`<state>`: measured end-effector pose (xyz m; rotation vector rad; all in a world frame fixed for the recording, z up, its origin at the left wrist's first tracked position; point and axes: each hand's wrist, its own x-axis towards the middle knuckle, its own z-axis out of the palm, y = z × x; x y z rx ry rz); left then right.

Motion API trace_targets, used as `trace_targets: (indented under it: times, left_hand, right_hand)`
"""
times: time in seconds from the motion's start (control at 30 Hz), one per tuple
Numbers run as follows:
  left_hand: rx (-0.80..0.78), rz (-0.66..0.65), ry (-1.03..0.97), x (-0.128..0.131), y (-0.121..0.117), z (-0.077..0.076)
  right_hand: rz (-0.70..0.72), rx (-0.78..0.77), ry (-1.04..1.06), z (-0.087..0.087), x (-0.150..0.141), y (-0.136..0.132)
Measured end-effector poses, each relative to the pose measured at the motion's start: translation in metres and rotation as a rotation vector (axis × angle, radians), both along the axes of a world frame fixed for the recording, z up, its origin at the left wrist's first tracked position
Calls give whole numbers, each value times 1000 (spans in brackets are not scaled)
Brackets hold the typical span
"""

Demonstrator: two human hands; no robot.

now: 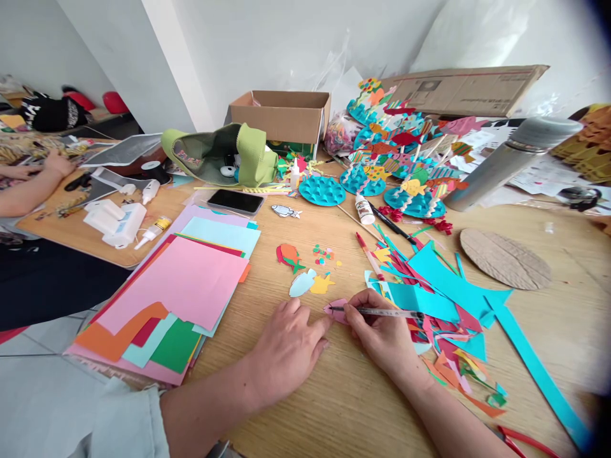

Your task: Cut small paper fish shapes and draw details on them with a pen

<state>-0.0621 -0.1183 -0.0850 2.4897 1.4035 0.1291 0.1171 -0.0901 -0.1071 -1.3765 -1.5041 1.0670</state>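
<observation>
My right hand (382, 334) pinches a slim pen (394, 312), its tip on a small pink paper cutout (337, 310) lying on the table. My left hand (291, 346) rests on the tabletop, index finger reaching to the cutout's left edge and thumb apart from it; I cannot tell whether it touches. Just beyond lie a light blue paper fish (302, 284), a yellow paper shape (323, 284), overlapping orange and red fish cutouts (288, 254) and small coloured dots (323, 255).
Coloured paper sheets (191, 280) are stacked left. Blue and red scraps (439, 286) crowd the right, near red-handled scissors (525, 440). Finished fish decorations (413, 202), a metal flask (510, 162), a phone (235, 201) and a cardboard box (281, 114) stand behind. Another person's arm (33, 184) is far left.
</observation>
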Motion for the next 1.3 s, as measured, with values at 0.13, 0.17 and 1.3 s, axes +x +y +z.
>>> trace_targets:
  times: [0.13,0.17,1.3]
  left_hand:
    - [7,1,1,0,1,-1]
    - [8,1,0,0,1,-1]
    - [-2,0,2,0,1,1]
  right_hand:
    - [-3,1,-1,0,0,0]
    - [-4,2,1,0,0,0]
    - [-1,-21,10,-3,1,0]
